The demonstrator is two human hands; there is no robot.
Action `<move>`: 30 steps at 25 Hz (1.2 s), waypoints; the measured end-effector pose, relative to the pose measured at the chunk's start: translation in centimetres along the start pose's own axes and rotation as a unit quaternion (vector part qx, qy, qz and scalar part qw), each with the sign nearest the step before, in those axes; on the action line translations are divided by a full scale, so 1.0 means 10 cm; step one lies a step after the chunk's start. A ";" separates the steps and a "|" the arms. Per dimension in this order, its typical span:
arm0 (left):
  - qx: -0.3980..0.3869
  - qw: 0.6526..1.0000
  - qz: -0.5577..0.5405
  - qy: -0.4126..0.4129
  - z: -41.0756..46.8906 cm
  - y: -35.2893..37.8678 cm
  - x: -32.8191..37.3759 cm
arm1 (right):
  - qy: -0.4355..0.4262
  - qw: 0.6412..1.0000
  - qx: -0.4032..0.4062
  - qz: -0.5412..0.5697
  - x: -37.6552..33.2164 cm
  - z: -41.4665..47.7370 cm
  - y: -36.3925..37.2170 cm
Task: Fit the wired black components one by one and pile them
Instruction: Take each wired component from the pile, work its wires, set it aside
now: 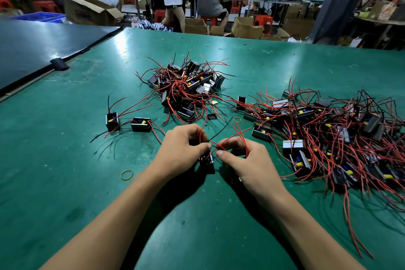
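Green matting covers the bench, and we see open surface along its near edge and out toward the left edge, where two loose components sit. Our left hand grips a wired black component mid-bench, while our right hand pinches looped red wires just beside it. One pile lies toward the far edge, a wider heap by the right edge.

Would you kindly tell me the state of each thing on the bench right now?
Left hand: grips Component.
Right hand: pinches red wires.
Component: held, partly hidden.
Centre pile: heaped, tangled.
Right pile: spread out, tangled.
Loose pair: upright, tops open.
Rubber band: lying flat.
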State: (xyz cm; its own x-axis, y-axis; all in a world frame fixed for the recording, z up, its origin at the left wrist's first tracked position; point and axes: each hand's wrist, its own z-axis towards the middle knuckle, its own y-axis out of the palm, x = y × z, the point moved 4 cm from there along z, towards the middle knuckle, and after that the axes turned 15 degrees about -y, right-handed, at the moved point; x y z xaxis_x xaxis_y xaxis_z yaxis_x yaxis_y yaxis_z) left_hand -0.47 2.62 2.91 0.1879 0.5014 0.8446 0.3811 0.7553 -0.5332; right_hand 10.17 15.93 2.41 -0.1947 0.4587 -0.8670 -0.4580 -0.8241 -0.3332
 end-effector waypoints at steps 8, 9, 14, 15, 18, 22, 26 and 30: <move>-0.012 0.994 -0.081 -0.066 0.06 -0.10 -0.08 | -0.213 0.940 -0.227 -0.141 -0.13 -0.08 0.10; -0.012 0.994 -0.085 -0.069 0.06 -0.10 -0.08 | -0.206 0.933 -0.248 -0.162 -0.12 -0.09 0.10; -0.018 0.994 -0.077 -0.070 0.06 -0.08 -0.09 | -0.147 0.944 -0.267 -0.131 -0.11 -0.07 0.05; -0.020 0.995 -0.073 -0.068 0.06 -0.09 -0.08 | -0.123 0.949 -0.272 -0.106 -0.12 -0.06 0.00; -0.023 0.996 -0.063 -0.060 0.05 -0.10 -0.06 | -0.038 0.949 -0.312 -0.023 -0.14 -0.02 -0.20; -0.047 0.997 -0.034 -0.051 0.00 -0.08 -0.03 | 0.001 0.949 -0.314 0.022 -0.13 0.02 -0.36; -0.114 0.993 -0.002 -0.027 -0.04 -0.04 0.02 | -0.025 0.949 -0.313 -0.026 -0.12 0.02 -0.38; -0.101 0.994 0.021 -0.017 -0.05 0.00 0.03 | -0.012 0.974 -0.225 -0.031 -0.04 0.04 -0.44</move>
State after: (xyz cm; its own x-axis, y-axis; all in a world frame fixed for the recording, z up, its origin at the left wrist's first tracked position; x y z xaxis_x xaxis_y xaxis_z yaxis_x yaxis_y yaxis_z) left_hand 0.00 2.57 3.17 0.1784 0.5480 0.8173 0.5488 0.6340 -0.5449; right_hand 11.88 19.50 4.42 -0.2017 0.5153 -0.8329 -0.0434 -0.8543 -0.5180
